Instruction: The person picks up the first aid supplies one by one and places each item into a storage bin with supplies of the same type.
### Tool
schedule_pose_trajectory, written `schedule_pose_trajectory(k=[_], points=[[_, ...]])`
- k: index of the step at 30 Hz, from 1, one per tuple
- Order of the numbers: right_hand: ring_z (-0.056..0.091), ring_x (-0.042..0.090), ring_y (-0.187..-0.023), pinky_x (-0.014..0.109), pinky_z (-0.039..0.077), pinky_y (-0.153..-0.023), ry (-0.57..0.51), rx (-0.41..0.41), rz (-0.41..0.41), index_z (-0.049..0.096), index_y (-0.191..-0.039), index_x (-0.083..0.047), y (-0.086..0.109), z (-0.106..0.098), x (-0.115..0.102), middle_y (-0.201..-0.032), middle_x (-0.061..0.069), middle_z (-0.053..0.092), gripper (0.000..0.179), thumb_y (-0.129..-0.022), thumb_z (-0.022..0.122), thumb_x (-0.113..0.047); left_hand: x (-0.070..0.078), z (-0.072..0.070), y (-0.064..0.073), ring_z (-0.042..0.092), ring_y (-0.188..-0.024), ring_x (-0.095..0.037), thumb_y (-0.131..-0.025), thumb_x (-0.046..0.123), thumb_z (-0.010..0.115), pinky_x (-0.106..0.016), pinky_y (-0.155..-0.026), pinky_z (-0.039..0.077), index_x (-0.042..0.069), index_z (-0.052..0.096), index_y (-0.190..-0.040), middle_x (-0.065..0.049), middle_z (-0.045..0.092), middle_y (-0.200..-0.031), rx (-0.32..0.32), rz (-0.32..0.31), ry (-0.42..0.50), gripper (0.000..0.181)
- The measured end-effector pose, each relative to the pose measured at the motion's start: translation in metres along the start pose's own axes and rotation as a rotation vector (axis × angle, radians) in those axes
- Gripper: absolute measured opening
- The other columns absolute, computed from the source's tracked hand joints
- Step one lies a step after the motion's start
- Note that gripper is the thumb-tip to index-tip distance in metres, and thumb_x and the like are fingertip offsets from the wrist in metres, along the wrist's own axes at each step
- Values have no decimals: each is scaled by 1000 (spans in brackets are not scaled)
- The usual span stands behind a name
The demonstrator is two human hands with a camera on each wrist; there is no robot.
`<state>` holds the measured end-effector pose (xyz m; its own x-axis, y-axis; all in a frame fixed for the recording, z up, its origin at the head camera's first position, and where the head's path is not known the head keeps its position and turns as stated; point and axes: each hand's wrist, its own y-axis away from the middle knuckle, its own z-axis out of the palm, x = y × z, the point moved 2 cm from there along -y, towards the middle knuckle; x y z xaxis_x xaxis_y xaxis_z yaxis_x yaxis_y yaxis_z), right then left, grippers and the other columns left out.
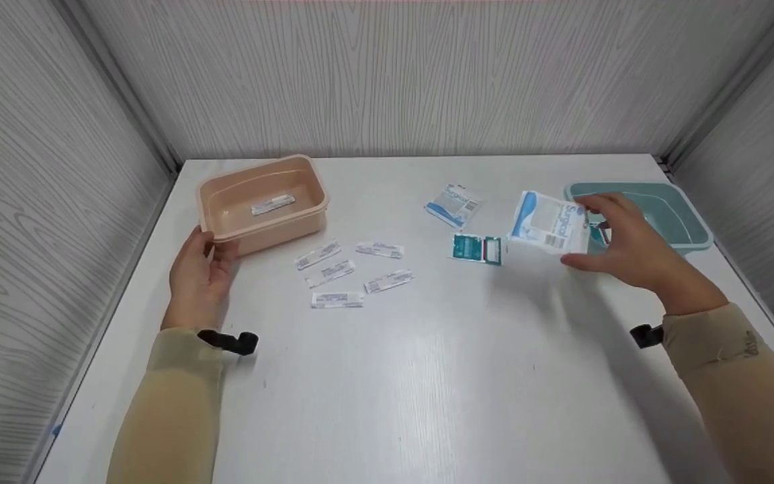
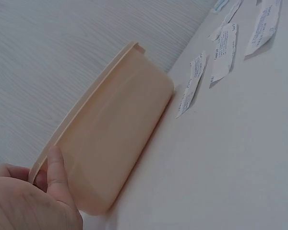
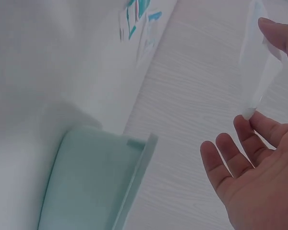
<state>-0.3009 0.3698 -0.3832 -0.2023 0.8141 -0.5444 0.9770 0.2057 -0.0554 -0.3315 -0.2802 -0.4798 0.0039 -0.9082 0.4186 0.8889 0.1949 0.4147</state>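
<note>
My left hand [image 1: 202, 282] grips the near-left corner of a peach plastic basin [image 1: 273, 232], its fingers at the rim in the left wrist view. One small white paper-wrapped packet [image 1: 273, 204] lies inside the basin. My right hand [image 1: 629, 242] pinches a flat white-and-blue packet printed "Surgical" [image 1: 548, 222] by its edge, between thumb and fingers, above the table. Just behind that hand stands a teal basin [image 1: 686, 215], partly covered by it, with a dark-and-white packet partly visible inside. In the right wrist view the held packet [image 3: 259, 67] appears nearly edge-on.
Several narrow white packets [image 1: 337, 300] lie on the white table between the hands. Another "Surgical" packet [image 1: 454, 205] and a green packet [image 1: 476, 249] lie right of centre. Wood-grain panels [image 1: 387, 81] wall in the back and sides.
</note>
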Motion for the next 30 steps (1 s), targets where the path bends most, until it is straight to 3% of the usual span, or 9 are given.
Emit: schedule_pose_trajectory(k=[6, 11, 15, 21, 23, 30], points=[[46, 35, -141, 24, 41, -105, -25, 111, 19, 42, -170, -1, 4, -24, 19, -167, 21, 41, 97, -92, 97, -20, -1, -2, -1, 54, -151, -15, -114, 1, 61, -30, -115, 61, 26, 50, -169, 1, 46, -163, -6, 15, 3, 61], [46, 41, -145, 17, 38, -101, -21, 157, 83, 39, -172, -2, 6, -39, 35, -169, 21, 39, 99, -93, 96, -23, 0, -8, -2, 57, -152, -16, -111, -1, 65, -34, -119, 59, 28, 53, -166, 3, 44, -169, -8, -15, 72, 63], [44, 44, -148, 26, 42, -109, -26, 154, 147, 36, -174, -3, 2, -48, 47, -172, 24, 36, 101, -95, 94, -28, 3, -10, -4, 60, -150, -17, -110, -2, 67, -35, -120, 59, 28, 57, -161, 2, 48, -167, -15, -29, 124, 59], [40, 49, -152, 61, 42, -123, -41, 141, 231, 27, -178, -3, -5, -55, 72, -176, 29, 29, 106, -100, 88, -43, 5, -16, -7, 61, -148, -16, -108, -3, 70, -35, -116, 61, 24, 60, -158, -2, 55, -161, -32, -23, 121, 57], [38, 51, -154, 68, 40, -125, -44, 140, 256, 24, -179, -4, -10, -58, 80, -178, 29, 27, 109, -100, 86, -47, 6, -16, -8, 61, -147, -17, -108, -3, 71, -35, -114, 62, 23, 60, -158, -2, 55, -161, -40, -5, 109, 58], [26, 57, -164, 79, 29, -132, -34, 133, 357, 20, -180, -4, -17, -59, 117, -182, 33, 22, 116, -99, 85, -56, 3, -20, -7, 66, -144, -17, -109, 4, 74, -33, -113, 63, 28, 54, -166, 1, 48, -171, -47, 25, 28, 65]])
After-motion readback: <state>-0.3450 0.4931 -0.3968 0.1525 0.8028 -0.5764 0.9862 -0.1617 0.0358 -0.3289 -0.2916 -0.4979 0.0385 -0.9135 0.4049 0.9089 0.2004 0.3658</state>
